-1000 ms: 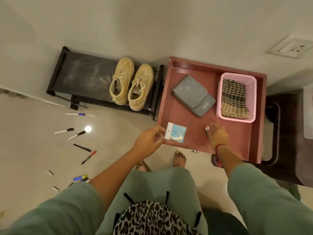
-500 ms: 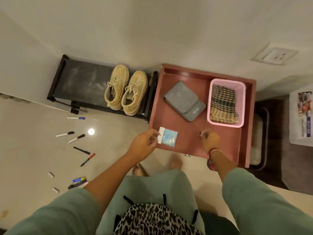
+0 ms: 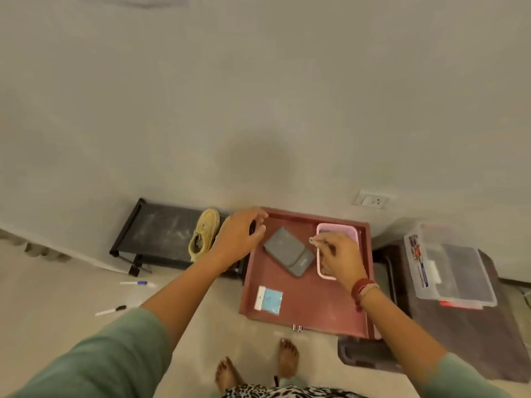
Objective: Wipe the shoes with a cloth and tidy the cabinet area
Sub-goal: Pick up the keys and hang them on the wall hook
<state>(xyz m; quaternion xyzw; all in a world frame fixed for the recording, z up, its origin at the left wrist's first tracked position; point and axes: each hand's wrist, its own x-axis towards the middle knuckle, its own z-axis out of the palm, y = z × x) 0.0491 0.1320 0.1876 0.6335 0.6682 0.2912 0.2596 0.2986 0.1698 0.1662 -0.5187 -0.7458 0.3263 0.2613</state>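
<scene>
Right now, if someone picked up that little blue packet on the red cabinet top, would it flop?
The blue packet lies flat and thin on the red cabinet top, so it is probably light. Its white header strip looks like card, so that end may stay stiff while the rest bends. It would likely slide if pushed, not roll.

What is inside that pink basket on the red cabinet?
Little shows: the right hand, pinching a small shiny thing, covers most of the pink basket. Only a dark strip of something shows at its far end; the rest of the contents is hidden.
</scene>
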